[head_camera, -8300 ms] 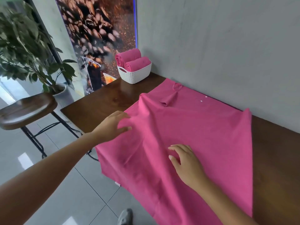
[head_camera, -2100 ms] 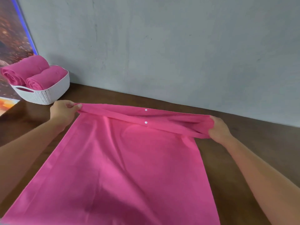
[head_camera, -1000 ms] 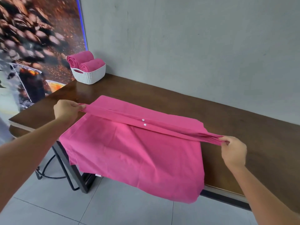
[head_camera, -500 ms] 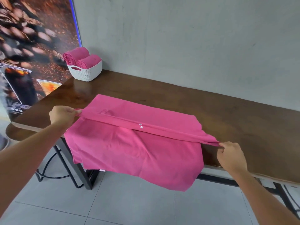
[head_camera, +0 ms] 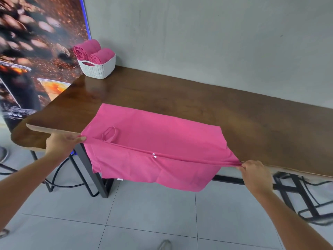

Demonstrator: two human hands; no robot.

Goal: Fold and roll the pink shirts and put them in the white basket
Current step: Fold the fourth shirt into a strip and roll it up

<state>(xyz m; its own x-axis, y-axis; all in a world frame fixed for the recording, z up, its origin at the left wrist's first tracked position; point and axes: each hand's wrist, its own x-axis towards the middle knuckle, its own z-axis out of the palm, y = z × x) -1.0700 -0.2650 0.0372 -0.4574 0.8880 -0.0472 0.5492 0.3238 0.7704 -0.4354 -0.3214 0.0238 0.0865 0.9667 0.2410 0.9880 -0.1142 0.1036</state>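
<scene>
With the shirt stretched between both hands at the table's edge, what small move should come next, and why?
Probably carry the taut fold forward and lay it on the table. The left hand and right hand each pinch an end of the fold, while the lower part of the shirt hangs off the front edge. It needs to lie flat before rolling.

One head-worn view — looking forward and down from standing height at the wooden table (head_camera: 180, 98) edge, fairly near.
</scene>
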